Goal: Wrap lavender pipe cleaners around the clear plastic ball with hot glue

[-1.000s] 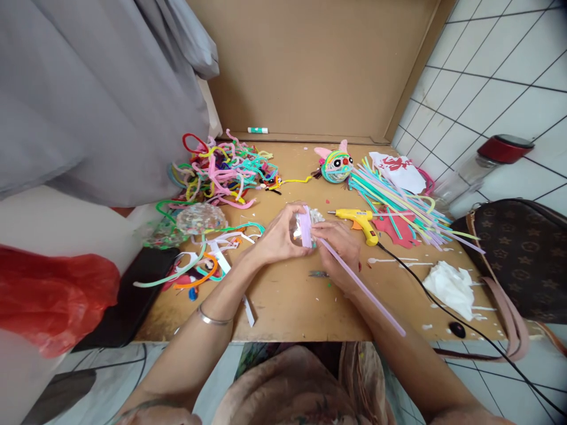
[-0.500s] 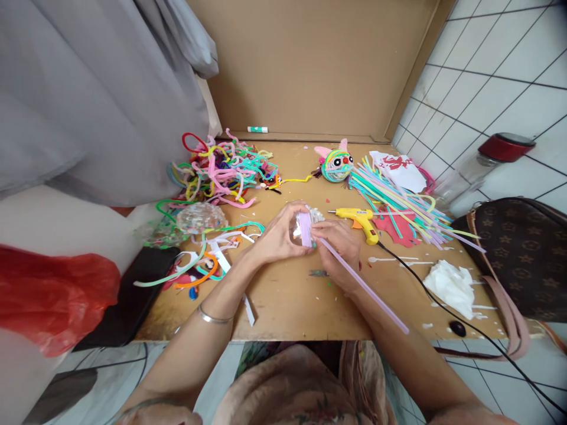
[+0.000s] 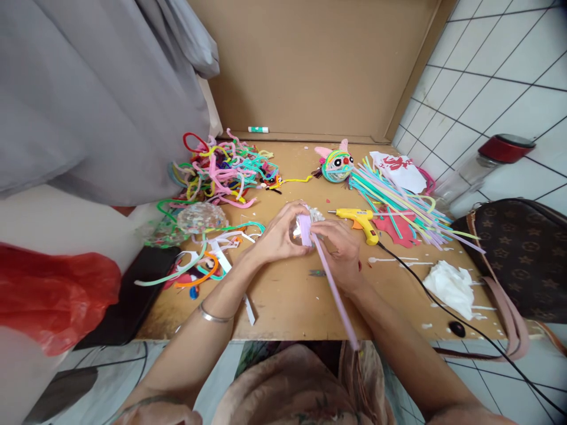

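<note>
On the desk, a glue gun lay just right of the hands. Behind it sat a wrapped ball figure, with straight sticks to its right and tangled pipe cleaners far left.

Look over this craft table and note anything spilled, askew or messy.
White glue drips streak the table beside the yellow glue gun, which lies on its side. A crumpled tissue sits near the right edge. Tangled pipe cleaners heap at the back left, some trailing off the left edge.

1 glue gun, 1 bottle, 2 hands.
</note>
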`<state>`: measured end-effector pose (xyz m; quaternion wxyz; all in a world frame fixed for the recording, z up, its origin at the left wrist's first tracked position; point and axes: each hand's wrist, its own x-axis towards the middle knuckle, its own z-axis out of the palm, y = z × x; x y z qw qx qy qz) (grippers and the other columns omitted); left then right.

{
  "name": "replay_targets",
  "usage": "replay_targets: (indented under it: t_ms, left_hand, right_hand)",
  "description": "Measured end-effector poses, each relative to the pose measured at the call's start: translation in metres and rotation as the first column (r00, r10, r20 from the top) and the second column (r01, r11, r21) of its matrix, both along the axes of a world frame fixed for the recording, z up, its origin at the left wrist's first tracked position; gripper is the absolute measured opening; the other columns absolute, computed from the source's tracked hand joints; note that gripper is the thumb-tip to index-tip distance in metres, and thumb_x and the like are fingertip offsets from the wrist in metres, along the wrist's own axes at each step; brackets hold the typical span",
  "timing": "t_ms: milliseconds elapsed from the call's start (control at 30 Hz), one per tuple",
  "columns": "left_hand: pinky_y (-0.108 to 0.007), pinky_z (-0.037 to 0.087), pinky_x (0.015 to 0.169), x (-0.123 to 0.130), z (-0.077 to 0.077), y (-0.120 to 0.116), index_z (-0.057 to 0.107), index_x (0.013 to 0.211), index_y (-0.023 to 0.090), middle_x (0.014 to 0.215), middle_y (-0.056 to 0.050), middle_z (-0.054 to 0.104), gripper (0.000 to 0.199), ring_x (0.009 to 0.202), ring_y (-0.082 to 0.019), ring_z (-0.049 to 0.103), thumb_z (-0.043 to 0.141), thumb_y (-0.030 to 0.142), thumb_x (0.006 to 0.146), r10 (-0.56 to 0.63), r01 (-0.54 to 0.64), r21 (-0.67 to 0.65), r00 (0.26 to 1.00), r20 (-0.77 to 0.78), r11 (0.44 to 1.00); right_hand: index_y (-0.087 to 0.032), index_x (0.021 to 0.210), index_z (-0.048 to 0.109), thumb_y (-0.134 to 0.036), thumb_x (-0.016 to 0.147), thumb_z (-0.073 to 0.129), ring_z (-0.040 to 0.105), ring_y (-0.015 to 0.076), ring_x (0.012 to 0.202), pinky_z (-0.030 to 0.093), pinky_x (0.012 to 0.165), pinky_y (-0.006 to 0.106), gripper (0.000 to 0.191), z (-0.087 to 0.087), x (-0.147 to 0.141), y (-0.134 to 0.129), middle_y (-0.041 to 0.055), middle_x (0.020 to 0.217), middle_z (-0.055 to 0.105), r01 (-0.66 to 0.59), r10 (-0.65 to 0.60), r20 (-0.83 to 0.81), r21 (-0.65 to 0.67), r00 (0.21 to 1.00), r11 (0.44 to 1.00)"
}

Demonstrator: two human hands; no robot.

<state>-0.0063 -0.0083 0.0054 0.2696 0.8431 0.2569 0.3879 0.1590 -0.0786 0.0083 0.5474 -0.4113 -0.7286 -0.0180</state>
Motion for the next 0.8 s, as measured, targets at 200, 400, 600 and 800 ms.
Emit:
replay_targets:
  t_ms: [200,400,600,800]
  left_hand:
    - [-0.04,0.047,0.097,0.003,0.005,-0.003,0.047,0.114,0.02,0.118,-0.008,0.055,0.067,0.109,-0.025,0.056,0.078,0.028,0.055,0.096,-0.075,-0.267,0.993,0.065,0.961]
    - [-0.024,0.047,0.07,0.002,0.012,-0.004,0.044,0.109,0.02,0.1,0.0,0.051,0.069,0.084,-0.014,0.052,0.081,0.029,0.051,0.101,0.008,-0.558,0.981,0.165,0.83]
    - [-0.021,0.041,0.067,0.001,0.017,-0.002,0.043,0.104,0.019,0.092,0.002,0.049,0.066,0.079,-0.011,0.048,0.078,0.024,0.049,0.095,0.057,-0.639,0.975,0.201,0.767]
    - [-0.021,0.038,0.066,0.0,0.016,0.001,0.041,0.105,0.019,0.089,0.004,0.048,0.066,0.075,-0.01,0.046,0.077,0.025,0.05,0.117,0.04,-0.647,0.973,0.198,0.762]
  right_hand:
    - [-0.023,0.1,0.066,-0.015,0.088,0.056,0.068,0.0192,0.092,0.054,0.084,0.036,0.018,0.004,0.001,-0.002,0.0054,0.096,0.074,0.059,-0.058,-0.04,0.015,0.998,0.998]
    - [-0.022,0.095,0.066,-0.026,0.089,0.053,0.066,0.0194,0.087,0.053,0.081,0.035,0.016,-0.001,0.032,0.016,0.0057,0.092,0.071,0.325,-0.33,-0.099,-0.066,0.939,0.943]
    - [-0.009,0.11,0.063,-0.036,0.09,0.048,0.065,0.0301,0.1,0.051,0.085,0.043,0.037,0.008,0.071,0.037,0.0198,0.109,0.068,0.711,-0.57,0.427,-0.373,0.701,0.596]
    - [-0.004,0.108,0.066,-0.061,0.088,0.047,0.069,0.0365,0.098,0.053,0.079,0.044,0.064,0.021,0.072,0.039,0.0268,0.104,0.069,0.875,-0.361,0.797,-0.435,0.484,0.212]
